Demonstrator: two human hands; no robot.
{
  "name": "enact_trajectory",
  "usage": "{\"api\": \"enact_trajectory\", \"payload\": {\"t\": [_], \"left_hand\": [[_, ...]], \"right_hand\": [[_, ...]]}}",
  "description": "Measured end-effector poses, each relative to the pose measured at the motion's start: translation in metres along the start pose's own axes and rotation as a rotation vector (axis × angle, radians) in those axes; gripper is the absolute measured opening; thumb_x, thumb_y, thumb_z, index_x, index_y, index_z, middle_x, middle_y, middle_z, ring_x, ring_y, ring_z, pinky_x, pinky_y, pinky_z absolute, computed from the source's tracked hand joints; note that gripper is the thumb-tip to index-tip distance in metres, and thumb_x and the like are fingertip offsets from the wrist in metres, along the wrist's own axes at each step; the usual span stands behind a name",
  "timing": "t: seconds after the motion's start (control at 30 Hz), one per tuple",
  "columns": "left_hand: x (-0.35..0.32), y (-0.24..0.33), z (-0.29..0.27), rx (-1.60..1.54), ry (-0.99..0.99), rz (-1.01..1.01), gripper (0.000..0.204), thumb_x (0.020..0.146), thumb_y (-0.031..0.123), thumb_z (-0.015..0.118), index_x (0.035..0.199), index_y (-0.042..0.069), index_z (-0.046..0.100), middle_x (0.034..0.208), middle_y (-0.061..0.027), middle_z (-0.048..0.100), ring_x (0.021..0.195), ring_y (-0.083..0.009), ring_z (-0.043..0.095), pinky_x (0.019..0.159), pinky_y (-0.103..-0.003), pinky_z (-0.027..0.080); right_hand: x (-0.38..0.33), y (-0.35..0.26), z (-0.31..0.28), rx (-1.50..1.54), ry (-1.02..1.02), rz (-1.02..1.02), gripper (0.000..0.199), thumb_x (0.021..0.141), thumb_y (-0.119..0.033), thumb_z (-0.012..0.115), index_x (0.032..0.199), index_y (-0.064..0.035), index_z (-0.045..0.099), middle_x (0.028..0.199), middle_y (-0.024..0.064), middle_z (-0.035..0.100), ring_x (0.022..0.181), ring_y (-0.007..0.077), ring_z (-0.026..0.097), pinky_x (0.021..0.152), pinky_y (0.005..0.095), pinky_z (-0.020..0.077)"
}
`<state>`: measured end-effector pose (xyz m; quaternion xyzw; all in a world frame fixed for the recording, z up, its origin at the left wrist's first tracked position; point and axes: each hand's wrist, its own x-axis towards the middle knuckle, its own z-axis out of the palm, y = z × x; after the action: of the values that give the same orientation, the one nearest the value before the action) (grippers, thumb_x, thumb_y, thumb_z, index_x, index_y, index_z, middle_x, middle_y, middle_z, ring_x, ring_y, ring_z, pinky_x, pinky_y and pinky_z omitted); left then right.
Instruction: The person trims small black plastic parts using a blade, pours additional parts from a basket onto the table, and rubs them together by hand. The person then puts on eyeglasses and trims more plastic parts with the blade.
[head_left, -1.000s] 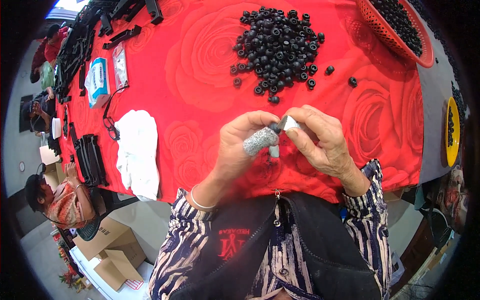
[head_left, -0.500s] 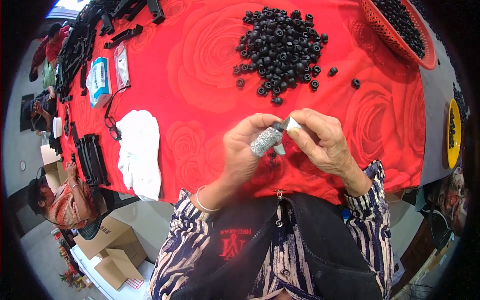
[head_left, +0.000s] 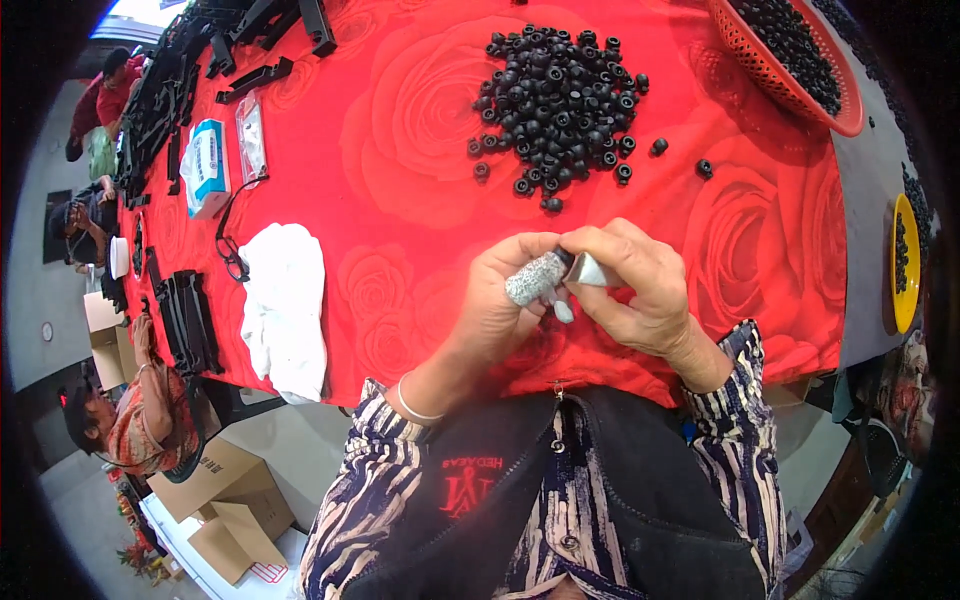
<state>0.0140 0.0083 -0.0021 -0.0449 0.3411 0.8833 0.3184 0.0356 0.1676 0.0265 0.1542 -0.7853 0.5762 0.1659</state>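
Above the near part of the red cloth, my two hands meet with fingers pinched. My left hand [head_left: 492, 292] holds a small black rounded part [head_left: 564, 257], mostly hidden by the fingers. A speckled grey sleeve [head_left: 535, 279] covers one of its fingers, and a small pale tip [head_left: 563, 312] shows below. My right hand [head_left: 640, 285] grips a small white-and-grey piece [head_left: 590, 270] with a thin, blade-like edge against the black part; its exact kind is unclear. Beyond the hands lies a pile of similar black rounded parts [head_left: 555, 105], with a few loose ones beside it.
A red basket [head_left: 735, 65] of black parts stands far right, a yellow dish [head_left: 905, 262] at the right edge. Leftward lie a white cloth [head_left: 283, 310], glasses [head_left: 232, 255], a tissue pack [head_left: 207, 168] and long black pieces [head_left: 190, 320]. Other people sit along the left.
My right fingers have closed in over the black part, and the white-and-grey piece has turned. My left hand has shifted slightly right. The whole view has shifted a little.
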Motion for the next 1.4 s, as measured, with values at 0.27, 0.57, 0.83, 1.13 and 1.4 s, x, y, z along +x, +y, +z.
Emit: {"api": "enact_trajectory", "payload": {"t": [0.27,0.57,0.83,1.13,1.4], "left_hand": [[0.002,-0.005,-0.001,-0.128,0.004,-0.071,0.02,0.084,0.008,0.057,0.103,-0.001,0.056,0.092,-0.0092,0.062,0.075,-0.0146,0.061,0.058,-0.025,0.052],[0.003,0.014,0.003,0.005,-0.054,0.126,0.019,0.085,0.004,0.056,0.103,-0.002,0.056,0.087,-0.0092,0.062,0.072,-0.014,0.06,0.059,-0.024,0.051],[0.009,0.069,-0.031,1.832,0.526,0.59,0.016,0.072,0.01,0.068,0.086,0.004,0.063,0.08,-0.0077,0.062,0.073,-0.0176,0.059,0.061,-0.03,0.045],[0.0,0.068,-0.015,0.949,0.241,0.339,0.015,0.075,0.004,0.066,0.09,0.001,0.064,0.082,-0.0056,0.065,0.073,-0.0103,0.059,0.066,-0.022,0.047],[0.002,0.027,0.003,0.216,-0.07,-0.07,0.015,0.084,0.007,0.057,0.097,-0.001,0.057,0.086,-0.0072,0.062,0.07,-0.0116,0.059,0.058,-0.022,0.047]], "right_hand": [[-0.006,0.008,0.003,-0.177,0.014,-0.178,0.041,0.059,0.0,0.067,0.099,-0.0003,0.058,0.07,0.0103,0.053,0.056,0.0248,0.054,0.05,0.0333,0.044],[-0.005,0.003,0.001,-0.183,0.024,-0.202,0.039,0.061,0.005,0.065,0.099,0.0018,0.055,0.07,0.0102,0.053,0.056,0.0211,0.054,0.049,0.0297,0.0429],[0.001,0.017,-0.004,-0.292,0.089,-0.028,0.029,0.068,0.003,0.062,0.095,-0.0021,0.054,0.072,0.0105,0.052,0.06,0.0241,0.055,0.052,0.0323,0.0439],[0.0,0.013,-0.003,-0.22,0.05,-0.017,0.032,0.068,0.006,0.062,0.098,-0.0016,0.056,0.071,0.0071,0.05,0.058,0.0167,0.052,0.049,0.0267,0.0409],[-0.003,0.005,0.003,-0.122,-0.028,-0.194,0.041,0.063,0.007,0.061,0.103,0.0031,0.058,0.082,0.012,0.057,0.066,0.0208,0.058,0.056,0.0284,0.048]]}}
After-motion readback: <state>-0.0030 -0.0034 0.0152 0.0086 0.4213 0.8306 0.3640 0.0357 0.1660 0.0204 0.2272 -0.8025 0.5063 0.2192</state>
